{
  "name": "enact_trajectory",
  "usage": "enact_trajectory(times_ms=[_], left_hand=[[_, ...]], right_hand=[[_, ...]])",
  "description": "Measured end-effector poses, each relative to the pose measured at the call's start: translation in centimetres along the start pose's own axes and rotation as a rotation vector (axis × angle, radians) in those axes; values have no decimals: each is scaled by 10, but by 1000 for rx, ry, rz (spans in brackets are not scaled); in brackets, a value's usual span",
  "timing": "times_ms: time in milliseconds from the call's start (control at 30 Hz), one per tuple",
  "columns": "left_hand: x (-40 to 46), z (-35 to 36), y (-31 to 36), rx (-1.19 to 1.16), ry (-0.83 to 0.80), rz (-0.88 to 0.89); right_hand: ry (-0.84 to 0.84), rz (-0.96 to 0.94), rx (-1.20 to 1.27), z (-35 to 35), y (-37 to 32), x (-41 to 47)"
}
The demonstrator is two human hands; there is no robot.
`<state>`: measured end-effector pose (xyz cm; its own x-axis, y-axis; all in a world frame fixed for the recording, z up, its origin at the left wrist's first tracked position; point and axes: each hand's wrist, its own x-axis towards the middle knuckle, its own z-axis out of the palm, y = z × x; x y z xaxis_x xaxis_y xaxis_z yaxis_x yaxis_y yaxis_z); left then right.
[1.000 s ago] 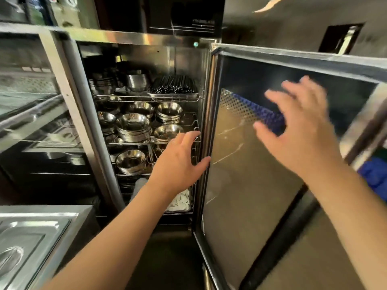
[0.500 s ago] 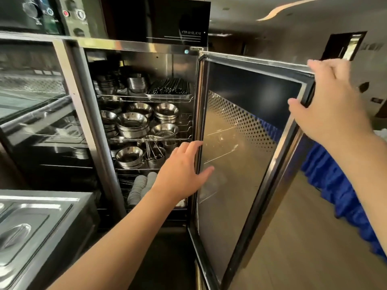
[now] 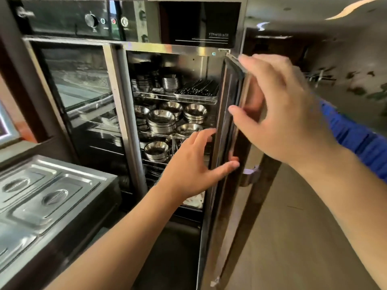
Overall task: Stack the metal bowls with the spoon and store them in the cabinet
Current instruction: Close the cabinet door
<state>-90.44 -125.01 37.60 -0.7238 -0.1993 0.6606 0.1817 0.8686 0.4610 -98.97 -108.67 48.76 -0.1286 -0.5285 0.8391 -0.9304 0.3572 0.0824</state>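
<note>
Cabinet door (image 3: 229, 91) ajar beside metal bowls (image 3: 161, 122)

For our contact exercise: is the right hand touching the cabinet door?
Touching. Head view: the right hand grips the cabinet door, fingers over its top edge.

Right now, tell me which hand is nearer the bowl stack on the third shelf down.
Left. The left hand is at the cabinet opening, just right of the bowl stack; the right hand holds the cabinet door, farther right and higher.
</note>
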Motion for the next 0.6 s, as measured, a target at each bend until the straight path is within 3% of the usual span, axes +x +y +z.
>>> enact_trajectory(times_ms=[267, 433, 600], left_hand=[[5, -18, 16, -6, 288, -136], [3, -43, -5, 221, 383, -232], [5, -65, -26, 301, 432, -334]], right_hand=[[-126, -116, 518, 31, 9, -11], [-269, 25, 580, 69, 11, -36], [-444, 140, 669, 114, -2, -51]])
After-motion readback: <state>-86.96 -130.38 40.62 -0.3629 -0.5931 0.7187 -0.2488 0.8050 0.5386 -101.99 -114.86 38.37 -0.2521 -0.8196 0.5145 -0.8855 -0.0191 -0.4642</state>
